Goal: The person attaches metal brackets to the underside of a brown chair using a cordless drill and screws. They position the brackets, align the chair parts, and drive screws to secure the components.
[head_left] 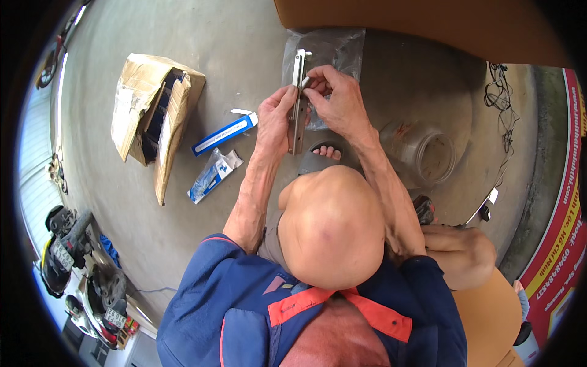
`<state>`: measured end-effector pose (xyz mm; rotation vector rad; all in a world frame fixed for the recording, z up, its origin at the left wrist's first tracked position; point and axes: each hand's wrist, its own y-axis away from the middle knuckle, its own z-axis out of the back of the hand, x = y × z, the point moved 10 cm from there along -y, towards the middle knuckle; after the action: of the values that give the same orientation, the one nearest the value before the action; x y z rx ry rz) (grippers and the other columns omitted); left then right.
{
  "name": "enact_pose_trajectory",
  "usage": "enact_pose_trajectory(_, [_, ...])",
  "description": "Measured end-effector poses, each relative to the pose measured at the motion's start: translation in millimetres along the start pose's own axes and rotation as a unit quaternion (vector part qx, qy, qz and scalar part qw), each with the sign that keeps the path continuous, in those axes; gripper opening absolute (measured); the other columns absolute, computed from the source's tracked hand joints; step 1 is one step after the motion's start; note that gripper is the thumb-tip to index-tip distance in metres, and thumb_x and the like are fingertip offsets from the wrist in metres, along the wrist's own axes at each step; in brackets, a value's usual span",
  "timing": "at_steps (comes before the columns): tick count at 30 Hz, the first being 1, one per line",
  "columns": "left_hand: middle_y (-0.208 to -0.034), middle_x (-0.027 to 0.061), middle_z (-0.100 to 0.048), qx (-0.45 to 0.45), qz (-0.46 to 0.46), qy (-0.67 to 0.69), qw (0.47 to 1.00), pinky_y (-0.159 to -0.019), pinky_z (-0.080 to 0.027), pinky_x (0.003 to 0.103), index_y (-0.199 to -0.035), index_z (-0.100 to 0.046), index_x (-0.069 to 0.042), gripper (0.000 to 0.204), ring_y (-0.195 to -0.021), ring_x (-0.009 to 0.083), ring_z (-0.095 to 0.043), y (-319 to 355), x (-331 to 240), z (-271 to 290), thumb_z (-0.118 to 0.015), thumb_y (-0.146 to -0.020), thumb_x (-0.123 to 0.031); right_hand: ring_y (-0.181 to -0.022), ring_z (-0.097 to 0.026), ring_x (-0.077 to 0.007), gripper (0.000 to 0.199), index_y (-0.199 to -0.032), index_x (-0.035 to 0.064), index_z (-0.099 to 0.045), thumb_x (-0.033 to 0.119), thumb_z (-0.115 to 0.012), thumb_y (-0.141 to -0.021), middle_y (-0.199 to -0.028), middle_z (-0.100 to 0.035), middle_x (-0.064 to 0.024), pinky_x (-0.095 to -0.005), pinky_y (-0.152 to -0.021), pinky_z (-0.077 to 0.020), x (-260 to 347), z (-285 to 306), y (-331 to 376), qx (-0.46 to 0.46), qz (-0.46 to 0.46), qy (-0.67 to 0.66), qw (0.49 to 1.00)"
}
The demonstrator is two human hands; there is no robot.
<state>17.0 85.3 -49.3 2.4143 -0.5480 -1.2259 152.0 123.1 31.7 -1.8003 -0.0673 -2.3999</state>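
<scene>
Metal, clear plastic, card and cloth above a matt concrete-like floor [244,55]
The slim rail [298,72] is silvery metal with a dull sheen; the plastic bag [342,46] is thin, crinkled and glossy. The battered box [174,119] is rough matt cardboard, the slim carton [224,134] smooth printed card. The jar [435,154] looks like shiny transparent plastic; the shirt [199,300] is matt cloth.
</scene>
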Motion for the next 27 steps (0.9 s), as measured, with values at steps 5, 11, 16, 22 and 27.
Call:
enact_pose_trajectory(5, [-0.091,0.0075,-0.069,-0.022,-0.021,0.013,0.999,-0.065,-0.057,0.029,-0.118,-0.064,0.000,0.030,-0.074,0.0136,-0.066,-7.0,-18.4,3.4,-0.065,-0.105,-0.027,-0.071,-0.068,-0.0163,0.040,-0.121,0.0000,-0.066,0.001,-0.076,-0.083,-0.091,-0.065,-0.0094,-0.0323,-0.065,-0.0572,12.4,0.6,-3.4,-0.040,0.028,-0.048,0.998])
enact_pose_trajectory(11, [-0.093,0.0076,-0.069,-0.025,0.006,0.047,0.999,-0.065,-0.057,0.029,-0.117,-0.064,0.000,0.028,-0.075,0.0151,-0.067,-1.7,-5.8,4.4,-0.070,-0.101,-0.021,-0.070,-0.067,-0.0146,0.039,-0.119,-0.0009,-0.067,0.003,-0.079,-0.081,-0.087,-0.068,-0.0096,-0.0298,-0.060,-0.0553,-4.3,-4.0,-1.0,-0.030,0.025,-0.021,0.999])
enact_pose_trajectory(16, [-0.092,0.0085,-0.070,-0.057,-0.027,0.002,0.998,-0.061,-0.057,0.028,-0.117,-0.065,0.003,0.028,-0.070,0.0152,-0.067,6.1,-5.3,7.7,-0.073,-0.098,-0.017,-0.069,-0.066,-0.0130,0.033,-0.111,-0.0034,-0.066,0.005,-0.081,-0.082,-0.084,-0.070,-0.0088,-0.0291,-0.062,-0.0555,-12.5,-7.3,5.9,-0.014,-0.038,-0.053,0.998])
enact_pose_trajectory(22, [-0.090,0.0083,-0.071,-0.081,-0.029,-0.028,0.996,-0.061,-0.057,0.028,-0.116,-0.066,0.005,0.027,-0.068,0.0150,-0.068,13.1,-5.4,8.7,-0.072,-0.098,-0.015,-0.070,-0.066,-0.0116,0.032,-0.108,-0.0030,-0.066,0.006,-0.083,-0.082,-0.083,-0.070,-0.0086,-0.0279,-0.063,-0.0546,-22.2,-7.6,14.5,-0.025,-0.073,-0.099,0.992])
enact_pose_trajectory(27, [-0.101,0.0103,-0.071,-0.036,-0.012,-0.012,0.999,-0.064,-0.060,0.028,-0.124,-0.064,0.005,0.033,-0.071,0.0161,-0.069,13.5,-8.0,9.0,-0.072,-0.097,-0.012,-0.070,-0.065,-0.0103,0.024,-0.105,-0.0024,-0.067,0.004,-0.079,-0.085,-0.083,-0.071,-0.0065,-0.0268,-0.062,-0.0535,-26.1,-11.9,12.9,0.002,-0.065,-0.102,0.993])
